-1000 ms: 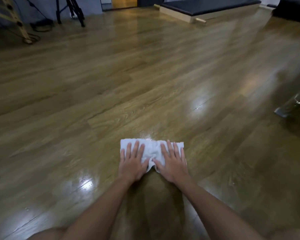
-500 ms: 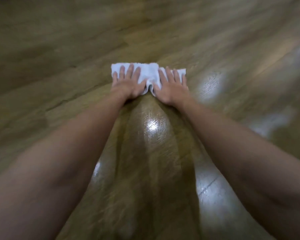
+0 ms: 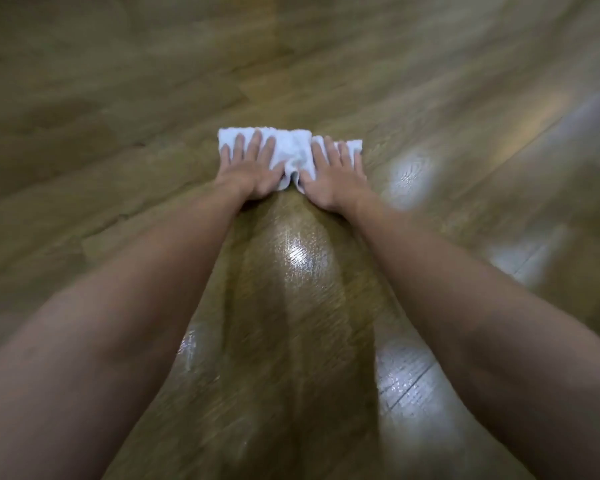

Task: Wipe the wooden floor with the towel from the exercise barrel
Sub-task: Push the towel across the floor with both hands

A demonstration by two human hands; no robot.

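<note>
Versus half a second earlier: almost no change — both hands and the towel (image 3: 293,150) sat in the same pose, same spot in view. Versus a second earlier, the arms were stretched much farther out and the room's far end had dropped out of frame. Left hand (image 3: 248,168) lay flat, fingers spread, pressing the towel's left half; right hand (image 3: 336,171) likewise on the right half, thumbs nearly meeting at the bunched middle. Towel was white, folded into a strip, lying crosswise on the wooden floor (image 3: 118,98). Bare boards showed beyond the towel's far edge and to both sides — glossy patches behind it, between the forearms. Frame blurred.
</note>
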